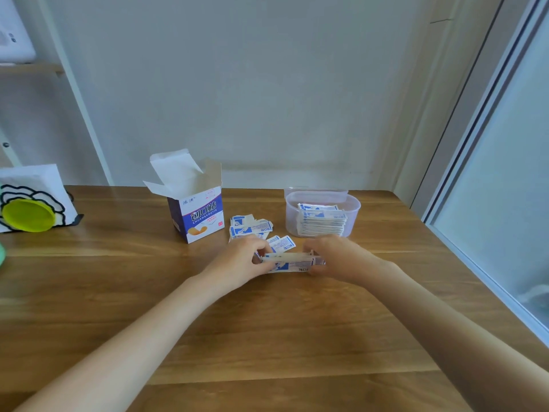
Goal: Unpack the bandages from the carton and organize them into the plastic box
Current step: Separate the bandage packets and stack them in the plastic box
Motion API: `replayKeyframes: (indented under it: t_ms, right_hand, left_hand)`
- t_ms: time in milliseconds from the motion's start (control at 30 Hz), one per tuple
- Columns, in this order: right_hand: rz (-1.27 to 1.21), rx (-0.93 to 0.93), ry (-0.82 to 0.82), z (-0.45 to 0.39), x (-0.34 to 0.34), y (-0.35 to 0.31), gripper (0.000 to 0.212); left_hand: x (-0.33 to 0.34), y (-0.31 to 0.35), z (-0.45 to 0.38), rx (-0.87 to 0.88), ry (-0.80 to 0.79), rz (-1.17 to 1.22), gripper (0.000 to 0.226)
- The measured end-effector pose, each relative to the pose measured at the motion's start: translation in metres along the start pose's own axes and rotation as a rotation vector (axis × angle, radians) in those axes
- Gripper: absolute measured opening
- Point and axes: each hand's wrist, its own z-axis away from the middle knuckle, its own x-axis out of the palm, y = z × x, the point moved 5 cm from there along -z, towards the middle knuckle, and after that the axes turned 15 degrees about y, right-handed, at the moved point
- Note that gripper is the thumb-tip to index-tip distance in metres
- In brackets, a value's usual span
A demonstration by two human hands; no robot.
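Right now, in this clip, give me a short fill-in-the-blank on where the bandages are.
1. Both hands hold a stack of bandages by its two ____.
2. The carton stands with its top flaps ____.
3. The plastic box already holds a ____ of bandages.
4. Loose bandages lie between the carton and the ____.

Missing words: ends; open; stack; plastic box

There is a single view, from a wide-angle camera on the person's head, looking forward and down across the wooden table (297,337) toward a pale wall. It sits above the table's near edge, near enough that both forearms reach in from the bottom corners and meet about mid-frame. The table's far edge meets the wall just above the middle of the picture. Straight lines bow at the sides: a window frame leans in on the table's right, shelving on its left.
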Motion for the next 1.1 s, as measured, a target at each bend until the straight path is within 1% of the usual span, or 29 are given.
replayKeyframes:
  t_ms: [100, 200, 333, 467, 567, 600, 700, 733, 800, 900, 1000, 1100]
  right_hand:
    - [-0.113, 0.017, 0.038, 0.000, 0.004, 0.001, 0.015]
    - [-0.159, 0.009, 0.103, 0.004, 0.003, 0.000, 0.019]
    - [-0.095, -0.008, 0.161, 0.009, 0.002, 0.004, 0.023]
    - [-0.178, 0.011, 0.197, 0.011, 0.004, 0.007, 0.021]
    - [-0.233, 0.020, 0.290, 0.013, -0.001, 0.007, 0.022]
    - [-0.216, 0.019, 0.308, 0.013, -0.001, 0.007, 0.024]
    - [-0.032, -0.019, 0.265, 0.012, 0.009, 0.006, 0.025]
    - [-0.018, -0.025, 0.244, 0.012, 0.014, 0.005, 0.024]
    - [-0.070, -0.004, 0.226, 0.011, 0.018, 0.006, 0.024]
    - [-0.146, 0.013, 0.257, 0.012, 0.015, 0.005, 0.028]
    - [-0.111, -0.046, 0.210, 0.008, 0.020, 0.002, 0.028]
    - [-0.080, -0.071, 0.194, 0.001, 0.019, 0.003, 0.020]
  left_hand:
    - [0.003, 0.004, 0.003, 0.038, -0.018, -0.013, 0.015]
    - [0.003, 0.005, 0.005, 0.036, 0.009, 0.010, 0.020]
    - [0.003, 0.001, 0.010, 0.000, 0.067, 0.074, 0.017]
    - [0.006, 0.001, 0.012, 0.001, 0.074, 0.073, 0.018]
    - [0.004, 0.001, 0.011, -0.030, 0.102, 0.095, 0.023]
    - [0.002, 0.001, 0.011, -0.039, 0.115, 0.095, 0.026]
    - [0.004, 0.005, 0.013, 0.010, 0.123, 0.006, 0.036]
    - [0.006, 0.007, 0.014, 0.033, 0.121, -0.033, 0.038]
    - [0.007, 0.008, 0.014, 0.062, 0.126, -0.095, 0.039]
    - [0.005, 0.006, 0.014, 0.059, 0.147, -0.113, 0.041]
    - [0.005, 0.004, 0.013, 0.043, 0.138, -0.113, 0.042]
    - [0.004, 0.002, 0.009, 0.032, 0.130, -0.134, 0.041]
